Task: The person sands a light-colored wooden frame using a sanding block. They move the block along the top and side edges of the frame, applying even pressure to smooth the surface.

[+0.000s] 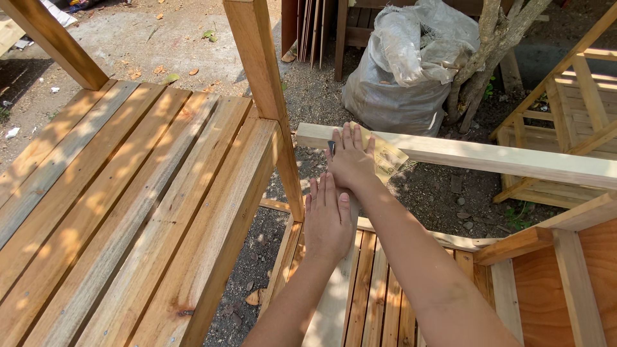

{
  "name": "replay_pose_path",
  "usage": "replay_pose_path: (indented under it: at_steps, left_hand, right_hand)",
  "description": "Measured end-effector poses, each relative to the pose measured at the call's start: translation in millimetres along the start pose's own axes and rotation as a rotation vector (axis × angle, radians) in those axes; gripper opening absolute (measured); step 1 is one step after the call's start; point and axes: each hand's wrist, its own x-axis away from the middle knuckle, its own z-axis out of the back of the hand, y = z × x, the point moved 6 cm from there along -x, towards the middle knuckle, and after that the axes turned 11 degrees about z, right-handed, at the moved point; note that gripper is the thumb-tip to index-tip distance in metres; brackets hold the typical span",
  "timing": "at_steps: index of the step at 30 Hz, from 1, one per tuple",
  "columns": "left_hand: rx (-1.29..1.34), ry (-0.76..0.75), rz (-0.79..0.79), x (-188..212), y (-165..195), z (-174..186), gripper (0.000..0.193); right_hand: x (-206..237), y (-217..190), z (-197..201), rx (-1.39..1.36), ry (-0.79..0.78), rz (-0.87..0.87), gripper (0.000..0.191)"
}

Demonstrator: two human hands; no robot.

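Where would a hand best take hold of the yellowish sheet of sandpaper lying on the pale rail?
Probably at the sandpaper's free right corner, which pokes out past the right hand over the pale rail's edge. The right hand lies flat on the rest of the sheet, so only that corner is exposed. Come from the right and pinch it from above and below. The left hand rests on a nearer board.

A slatted wooden platform (122, 205) spreads out to the left of the hands. Beyond the hands, a bulging grey plastic sack (402, 71) leans against a thin tree trunk (482, 61). To the right stands a wooden frame (572, 109) on gravel.
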Motion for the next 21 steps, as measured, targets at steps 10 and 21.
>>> replay_pose_path:
  at_steps: [10,21]
  left_hand:
    - [-0.052,-0.047,0.021,-4.4,-2.3,-9.7,0.068]
    - [-0.096,-0.073,0.024,-7.0,3.3,-10.5,0.068]
  right_hand:
    - [-2.5,12.6,-7.6,-0.028,0.007,0.004,0.066]
    - [34.7,17.0,-6.3,-0.04,0.009,0.05,0.064]
